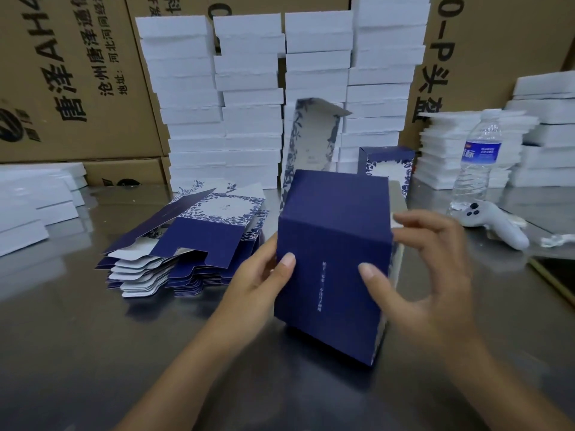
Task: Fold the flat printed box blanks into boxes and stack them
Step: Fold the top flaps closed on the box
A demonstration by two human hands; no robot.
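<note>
Head-worn camera looks forward and down, close over the steel table point(93, 353).

A grey metal table point(93, 353) with a dull shine carries a fanned pile of flat blanks point(199, 237) left of centre. Tall white stacks point(249, 119) line its back, with lower white stacks at the left point(31, 200) and right point(441, 150). Two folded boxes point(385, 163) stand before the back stacks. A bottle point(476, 163) stands at right, a white controller point(494, 222) lying just beside it.

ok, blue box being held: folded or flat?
Folded: the dark blue cardboard box shows top, front and side faces meeting at creases.
</note>
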